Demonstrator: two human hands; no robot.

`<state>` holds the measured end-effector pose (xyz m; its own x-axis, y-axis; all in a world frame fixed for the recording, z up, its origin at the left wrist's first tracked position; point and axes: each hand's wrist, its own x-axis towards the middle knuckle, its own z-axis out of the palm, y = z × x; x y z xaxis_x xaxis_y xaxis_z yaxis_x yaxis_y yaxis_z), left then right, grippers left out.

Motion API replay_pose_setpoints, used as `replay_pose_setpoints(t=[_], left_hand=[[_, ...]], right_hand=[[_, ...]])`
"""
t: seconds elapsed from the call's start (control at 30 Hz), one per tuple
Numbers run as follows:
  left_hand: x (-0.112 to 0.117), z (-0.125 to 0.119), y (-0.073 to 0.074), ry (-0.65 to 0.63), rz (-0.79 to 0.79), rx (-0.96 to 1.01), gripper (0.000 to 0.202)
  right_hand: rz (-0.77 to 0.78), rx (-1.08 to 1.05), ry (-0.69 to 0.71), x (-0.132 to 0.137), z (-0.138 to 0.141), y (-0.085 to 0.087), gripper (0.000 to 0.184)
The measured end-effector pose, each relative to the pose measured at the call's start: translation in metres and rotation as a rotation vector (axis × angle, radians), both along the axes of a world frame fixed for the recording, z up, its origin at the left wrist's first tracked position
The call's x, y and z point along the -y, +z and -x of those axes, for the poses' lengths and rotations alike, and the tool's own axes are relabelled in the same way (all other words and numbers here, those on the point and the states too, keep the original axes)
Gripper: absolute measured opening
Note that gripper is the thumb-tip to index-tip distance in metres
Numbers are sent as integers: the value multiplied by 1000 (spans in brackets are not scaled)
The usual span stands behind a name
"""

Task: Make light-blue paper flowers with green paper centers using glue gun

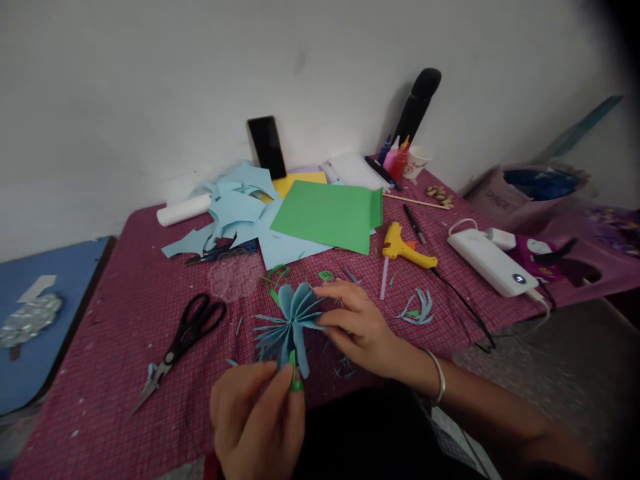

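Blue paper flower [294, 319], a fan of narrow pleated petals meeting at a tight centre, sits between the two hands, above the tablecloth [115, 320]. Left hand [260, 413], just below it, has thumb and forefinger pinched on a slim green piece [294, 373] against the lowest petals. Right hand [363, 327], with a pale bangle [440, 377] at the wrist, reaches in from the right; its fingers are slightly parted at the petal edges, and I cannot tell whether they grip.

Around the flower lie curled green and blue paper trimmings, and black-handled scissors [180, 343] rest to the left, blades apart. Beyond are a smooth green sheet [325, 213] over jagged blue offcuts [237, 207], a white roll [184, 210] and a yellow plastic glue gun [405, 248]. The cloth is finely checked, pinkish red.
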<state>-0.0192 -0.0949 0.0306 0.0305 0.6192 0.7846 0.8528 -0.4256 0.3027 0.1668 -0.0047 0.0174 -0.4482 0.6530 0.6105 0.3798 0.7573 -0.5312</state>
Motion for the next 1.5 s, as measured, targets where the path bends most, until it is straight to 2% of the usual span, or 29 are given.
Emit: replay_pose_setpoints(t=[0.1, 0.2, 0.37, 0.53, 0.6, 0.77, 1.17, 1.37, 1.5], left_hand=[[0, -2, 14, -30, 41, -67, 20], [-5, -5, 15, -56, 85, -65, 20], [-19, 4, 12, -77, 243, 187, 19], [-54, 22, 29, -343, 566, 320, 13], [-68, 26, 36, -411, 624, 326, 12], [-83, 29, 39, -421, 598, 230, 14], [-89, 33, 44, -482, 653, 90, 19], [-93, 32, 43, -565, 678, 92, 19], [-92, 30, 43, -563, 652, 63, 18]], right_hand=[[-3, -25, -78, 1, 1, -1, 16], [-11, -12, -102, 2, 1, -3, 17], [-11, -2, -8, 2, 0, -3, 19], [22, -26, 45, -1, 1, -2, 15], [27, -32, 54, -3, 1, -2, 14], [32, -36, 52, -6, 2, -1, 13], [53, -22, 76, -9, -1, -1, 14], [75, -32, 65, -9, -1, 0, 14], [70, -42, 69, -10, 0, -1, 14]])
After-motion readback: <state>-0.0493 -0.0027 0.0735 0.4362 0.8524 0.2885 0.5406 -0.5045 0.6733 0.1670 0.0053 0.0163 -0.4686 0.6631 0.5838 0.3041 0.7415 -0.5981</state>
